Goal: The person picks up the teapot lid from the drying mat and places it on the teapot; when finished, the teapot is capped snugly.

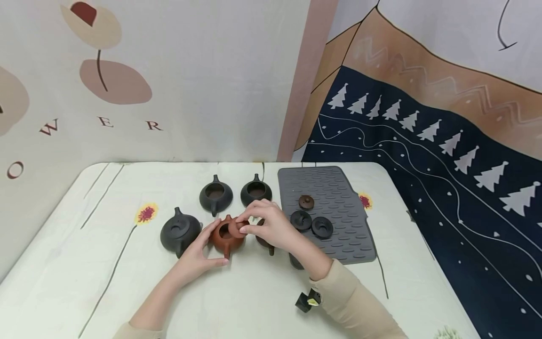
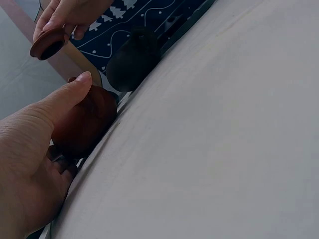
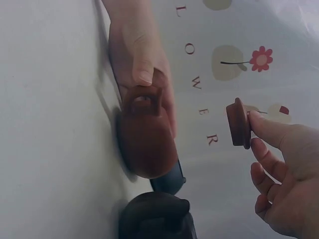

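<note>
A reddish-brown teapot (image 1: 228, 244) stands on the table with its mouth uncovered. My left hand (image 1: 195, 259) holds it, fingers along its left side and thumb at the handle, as the right wrist view shows. Just above the pot, my right hand (image 1: 273, 227) pinches a matching lid (image 3: 238, 123) between thumb and fingers. In the right wrist view that lid is tipped on edge, apart from the teapot. Behind my right hand, a dark brown teapot (image 1: 266, 242) is partly hidden. A lidded black teapot (image 1: 181, 231) stands left of my left hand.
Two lidless dark teapots (image 1: 206, 202) (image 1: 256, 199) stand farther back. On the grey mat (image 1: 338, 186) at right lie a brown lid (image 1: 306, 202) and two black lids (image 1: 301, 220) (image 1: 322, 228). A small black object (image 1: 302, 302) is beside my right sleeve.
</note>
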`<state>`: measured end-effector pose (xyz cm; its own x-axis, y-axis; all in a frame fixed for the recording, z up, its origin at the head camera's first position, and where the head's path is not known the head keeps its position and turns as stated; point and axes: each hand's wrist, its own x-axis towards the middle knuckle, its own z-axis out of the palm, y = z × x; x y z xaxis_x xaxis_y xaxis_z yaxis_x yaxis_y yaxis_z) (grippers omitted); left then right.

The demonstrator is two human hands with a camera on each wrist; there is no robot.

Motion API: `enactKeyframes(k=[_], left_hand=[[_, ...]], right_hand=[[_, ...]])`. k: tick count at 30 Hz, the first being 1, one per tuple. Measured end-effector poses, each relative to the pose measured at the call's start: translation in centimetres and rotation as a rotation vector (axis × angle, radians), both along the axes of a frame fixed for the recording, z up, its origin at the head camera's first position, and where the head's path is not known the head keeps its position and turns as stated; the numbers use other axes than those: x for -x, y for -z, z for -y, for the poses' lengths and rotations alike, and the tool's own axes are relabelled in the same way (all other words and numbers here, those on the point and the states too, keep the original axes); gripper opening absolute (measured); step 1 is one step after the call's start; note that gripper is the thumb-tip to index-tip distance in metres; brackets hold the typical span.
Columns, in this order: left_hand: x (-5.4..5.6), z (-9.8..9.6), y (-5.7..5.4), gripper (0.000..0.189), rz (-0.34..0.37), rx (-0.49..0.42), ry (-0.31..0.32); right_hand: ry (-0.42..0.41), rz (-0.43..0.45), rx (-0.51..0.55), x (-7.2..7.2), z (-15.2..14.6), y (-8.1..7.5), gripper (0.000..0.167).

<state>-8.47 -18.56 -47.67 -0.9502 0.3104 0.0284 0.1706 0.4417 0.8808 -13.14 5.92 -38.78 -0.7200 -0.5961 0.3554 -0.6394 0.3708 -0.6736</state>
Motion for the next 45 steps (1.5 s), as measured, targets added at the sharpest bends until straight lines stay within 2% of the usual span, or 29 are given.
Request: enactKeyframes(k=[23, 45], left_hand=[[-0.1, 0.0, 0.1, 0.102, -0.005, 0.003, 0.000], [0.1, 0.0, 0.2, 0.102, -0.018, 0.006, 0.008]], right_hand=[[0.026, 0.060, -0.099, 1.4, 3.0, 3.4, 0.020], [0.037, 0.088, -0.133, 2.0, 3.7, 4.6, 0.020]])
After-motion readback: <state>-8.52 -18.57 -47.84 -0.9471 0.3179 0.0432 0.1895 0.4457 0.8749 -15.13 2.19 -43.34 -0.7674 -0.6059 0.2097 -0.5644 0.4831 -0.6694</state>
